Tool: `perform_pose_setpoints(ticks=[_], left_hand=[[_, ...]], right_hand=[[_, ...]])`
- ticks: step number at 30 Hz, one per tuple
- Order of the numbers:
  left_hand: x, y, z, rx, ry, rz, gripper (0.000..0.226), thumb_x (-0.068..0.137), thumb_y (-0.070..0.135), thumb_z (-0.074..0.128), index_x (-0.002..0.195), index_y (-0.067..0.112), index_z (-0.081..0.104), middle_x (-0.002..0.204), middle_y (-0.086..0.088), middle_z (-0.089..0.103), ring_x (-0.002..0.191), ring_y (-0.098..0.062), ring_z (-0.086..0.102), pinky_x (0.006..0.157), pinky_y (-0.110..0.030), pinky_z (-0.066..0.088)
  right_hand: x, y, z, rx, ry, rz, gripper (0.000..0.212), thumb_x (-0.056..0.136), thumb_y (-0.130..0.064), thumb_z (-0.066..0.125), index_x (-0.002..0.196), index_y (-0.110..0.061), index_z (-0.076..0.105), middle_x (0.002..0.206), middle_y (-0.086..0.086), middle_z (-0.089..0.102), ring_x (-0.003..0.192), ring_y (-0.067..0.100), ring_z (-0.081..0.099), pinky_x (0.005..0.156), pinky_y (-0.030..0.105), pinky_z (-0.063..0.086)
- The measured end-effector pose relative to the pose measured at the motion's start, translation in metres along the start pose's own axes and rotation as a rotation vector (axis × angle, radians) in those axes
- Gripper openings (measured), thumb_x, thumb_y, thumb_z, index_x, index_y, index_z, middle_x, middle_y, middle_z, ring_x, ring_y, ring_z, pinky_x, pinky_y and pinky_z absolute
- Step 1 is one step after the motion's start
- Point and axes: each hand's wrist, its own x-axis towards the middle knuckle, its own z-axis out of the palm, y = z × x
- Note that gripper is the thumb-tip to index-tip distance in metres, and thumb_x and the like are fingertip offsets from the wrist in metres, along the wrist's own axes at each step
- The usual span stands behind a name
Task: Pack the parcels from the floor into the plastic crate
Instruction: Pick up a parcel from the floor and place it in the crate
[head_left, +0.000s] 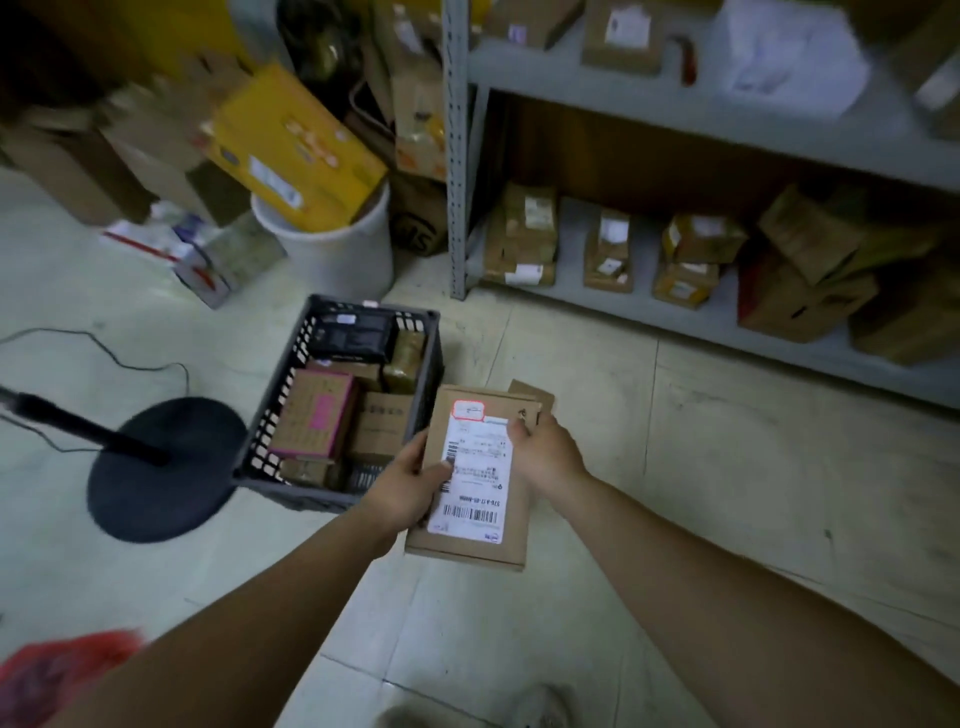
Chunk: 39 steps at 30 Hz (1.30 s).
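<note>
Fingers: the left hand's fingers (439, 470) are curled over the near-left edge of a flat cardboard parcel (475, 467), thumb on its white shipping label (475, 470); the right hand (545, 454) is closed on the far-right edge, so the parcel is held from both sides.
Parcel: it is carried flat, label up, clear of the floor (675, 493), just beside the crate's right wall and not yet over the opening.
Under the parcel: a second piece of cardboard (535, 397) shows past its far corner; whether it is also held cannot be told.
Crate: the dark plastic crate (275, 415) stands on the floor and is already well filled with a pink-labelled box (314, 415), brown boxes and a black box (353, 338).
Progress: most packing is judged done; this parcel is still to be set inside, where little room is left.
Surroundings: a white bucket (337, 254) and a metal shelf (675, 312) of boxes are seen farther off.
</note>
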Motion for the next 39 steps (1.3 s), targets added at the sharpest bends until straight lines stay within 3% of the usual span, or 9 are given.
perform_pose_setpoints(ticks=[3, 8, 13, 19, 23, 29, 32, 36, 39], left_hand=[[-0.018, 0.033, -0.036, -0.047, 0.059, 0.048, 0.04, 0.095, 0.02, 0.052, 0.128, 0.041, 0.042, 0.107, 0.002, 0.068, 0.088, -0.016, 0.069, 0.072, -0.034, 0.058], [-0.014, 0.06, -0.114, -0.025, 0.104, 0.102, 0.034, 0.094, 0.025, 0.053, 0.127, 0.035, 0.049, 0.101, 0.004, 0.069, 0.089, -0.018, 0.069, 0.087, -0.04, 0.055], [0.008, 0.071, -0.199, 0.019, -0.003, 0.045, 0.031, 0.095, 0.027, 0.054, 0.124, 0.021, 0.055, 0.105, -0.003, 0.07, 0.093, -0.021, 0.069, 0.089, -0.04, 0.054], [0.054, 0.073, -0.268, 0.049, -0.011, 0.092, 0.036, 0.096, 0.025, 0.052, 0.131, 0.019, 0.051, 0.113, -0.007, 0.069, 0.093, -0.021, 0.069, 0.081, -0.033, 0.056], [0.091, 0.048, -0.28, 0.087, 0.022, 0.078, 0.033, 0.096, 0.027, 0.052, 0.127, 0.02, 0.055, 0.111, -0.007, 0.069, 0.094, -0.021, 0.068, 0.086, -0.035, 0.055], [0.19, -0.04, -0.266, 0.087, -0.014, 0.004, 0.032, 0.095, 0.027, 0.054, 0.126, 0.02, 0.055, 0.112, -0.004, 0.069, 0.095, -0.02, 0.068, 0.091, -0.036, 0.053], [0.24, -0.085, -0.25, 0.103, -0.051, 0.021, 0.023, 0.095, 0.021, 0.054, 0.116, 0.012, 0.056, 0.11, 0.0, 0.066, 0.091, -0.017, 0.065, 0.074, -0.026, 0.058], [0.302, -0.136, -0.235, 0.217, -0.023, 0.089, 0.032, 0.094, 0.027, 0.053, 0.124, 0.017, 0.056, 0.117, -0.004, 0.067, 0.098, -0.02, 0.066, 0.091, -0.037, 0.053], [0.334, -0.165, -0.232, 0.266, 0.043, 0.142, 0.033, 0.095, 0.024, 0.054, 0.125, 0.012, 0.056, 0.118, -0.007, 0.066, 0.097, -0.021, 0.064, 0.083, -0.03, 0.05]], right_hand=[[-0.013, -0.057, 0.002, 0.041, 0.007, -0.088, 0.048, 0.096, -0.042, 0.045, 0.132, -0.01, 0.049, 0.125, 0.014, 0.058, 0.115, 0.033, 0.057, 0.093, 0.035, 0.048], [-0.023, -0.135, 0.037, 0.083, -0.014, -0.06, 0.055, 0.099, -0.045, 0.04, 0.143, -0.015, 0.031, 0.127, 0.012, 0.059, 0.106, 0.03, 0.059, 0.08, 0.031, 0.045], [-0.012, -0.197, 0.092, 0.111, 0.066, -0.054, 0.046, 0.1, -0.042, 0.038, 0.137, -0.015, 0.037, 0.118, 0.01, 0.061, 0.093, 0.025, 0.058, 0.08, 0.034, 0.047], [0.019, -0.235, 0.152, 0.073, 0.098, -0.006, 0.058, 0.096, -0.05, 0.037, 0.142, -0.015, 0.032, 0.124, 0.007, 0.058, 0.108, 0.028, 0.057, 0.095, 0.044, 0.046], [0.053, -0.226, 0.187, 0.096, 0.108, 0.011, 0.038, 0.1, -0.04, 0.038, 0.126, -0.013, 0.043, 0.101, 0.003, 0.06, 0.082, 0.018, 0.061, 0.073, 0.033, 0.053], [0.134, -0.161, 0.255, -0.058, 0.214, -0.022, 0.036, 0.101, -0.037, 0.038, 0.125, -0.01, 0.044, 0.113, 0.007, 0.056, 0.066, 0.008, 0.042, 0.049, 0.02, 0.029], [0.18, -0.124, 0.285, -0.05, 0.266, -0.013, 0.047, 0.101, -0.035, 0.041, 0.14, -0.011, 0.03, 0.114, 0.009, 0.055, 0.074, 0.014, 0.054, 0.05, 0.023, 0.038], [0.238, -0.081, 0.324, -0.092, 0.291, -0.023, 0.051, 0.099, -0.035, 0.045, 0.142, -0.014, 0.026, 0.122, 0.012, 0.055, 0.092, 0.026, 0.061, 0.054, 0.027, 0.045], [0.267, -0.056, 0.348, -0.136, 0.275, -0.033, 0.06, 0.099, -0.035, 0.044, 0.149, -0.017, 0.014, 0.131, 0.013, 0.051, 0.102, 0.029, 0.06, 0.07, 0.034, 0.05]])
